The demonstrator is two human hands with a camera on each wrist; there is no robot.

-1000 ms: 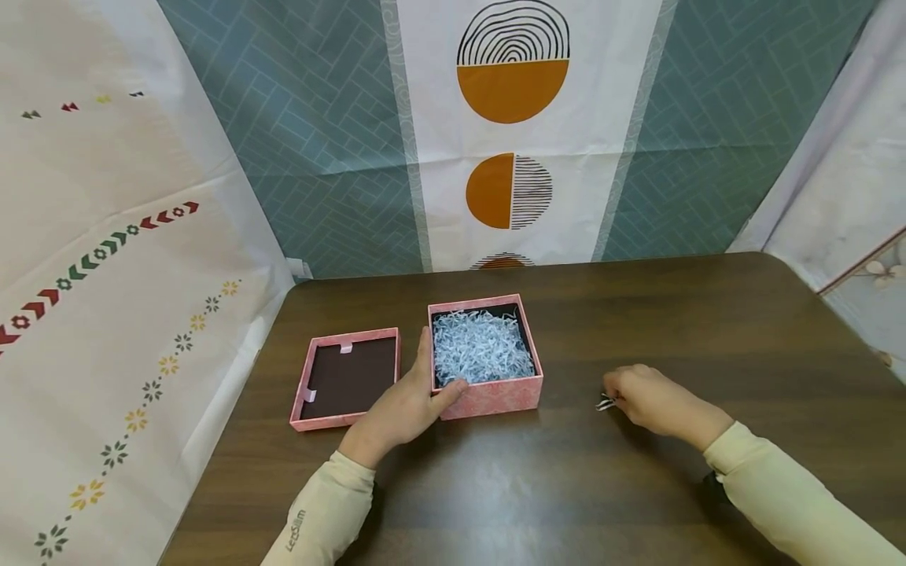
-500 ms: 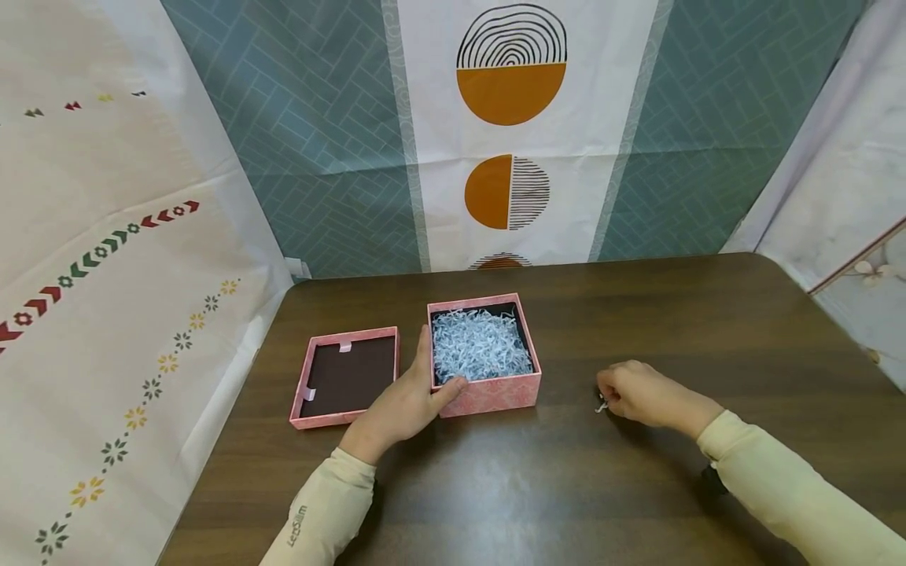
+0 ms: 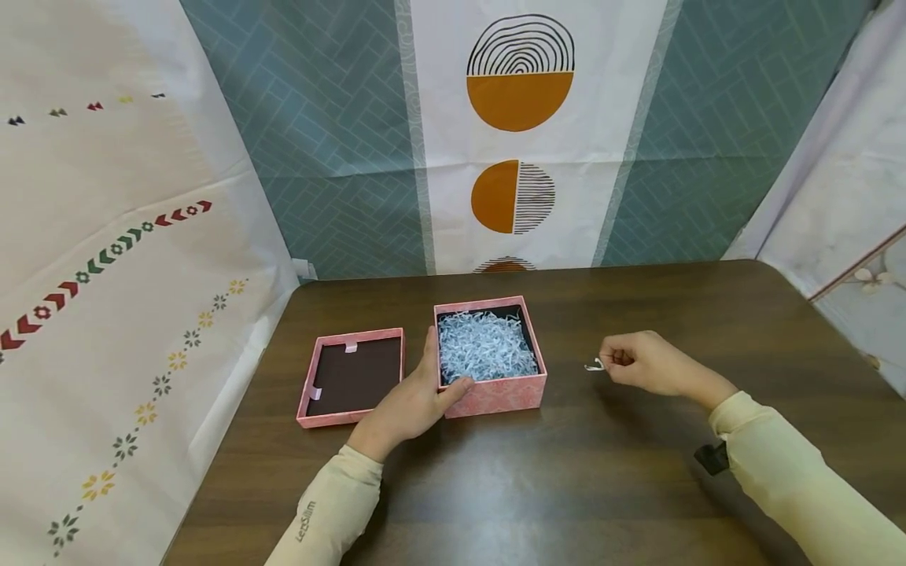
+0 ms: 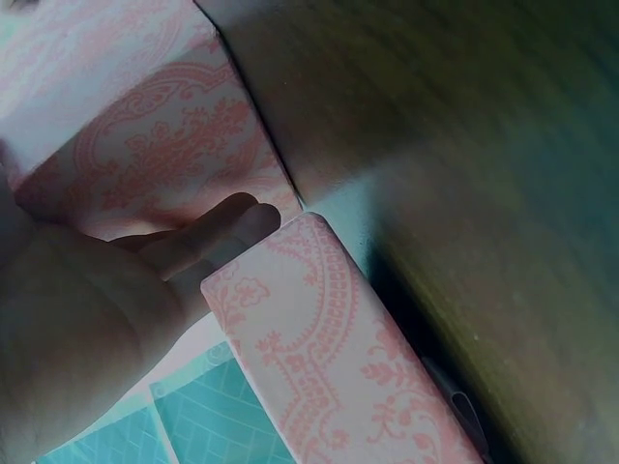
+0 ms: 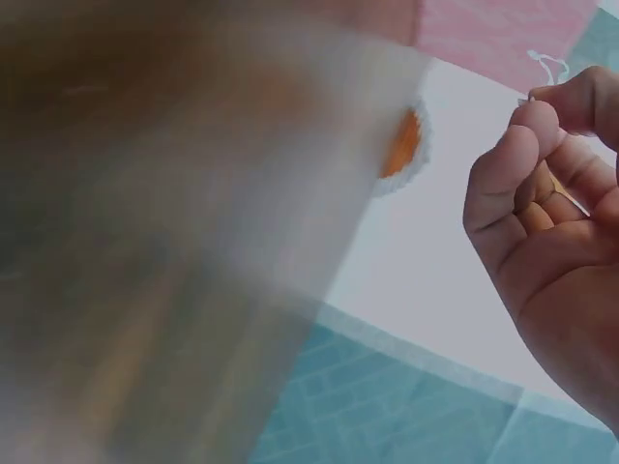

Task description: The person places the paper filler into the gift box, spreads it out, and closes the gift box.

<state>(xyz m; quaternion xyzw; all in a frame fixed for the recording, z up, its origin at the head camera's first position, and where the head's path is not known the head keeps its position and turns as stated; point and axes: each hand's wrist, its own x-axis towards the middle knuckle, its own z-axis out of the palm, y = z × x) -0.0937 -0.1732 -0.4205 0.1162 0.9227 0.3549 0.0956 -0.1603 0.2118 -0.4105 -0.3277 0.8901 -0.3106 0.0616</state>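
Observation:
A pink patterned box, full of pale blue shredded paper, stands on the table. My left hand rests on its near left corner, fingers straight along the left wall and thumb over the front rim. In the left wrist view the fingers lie against the patterned side wall. To the right of the box, my right hand pinches a thin white shred of paper just above the table. From the right wrist view, the looped shred sticks out beyond the thumb and forefinger.
The box's lid, dark inside with two small pink tabs, lies upturned left of the box, near the left forearm. Brown wooden table extends around them. Patterned cloths hang behind and beside the table.
My right hand has risen a little and moved away from me, and the white shred now shows clearly at its fingertips. The left hand stays on the box. The head view has shifted slightly.

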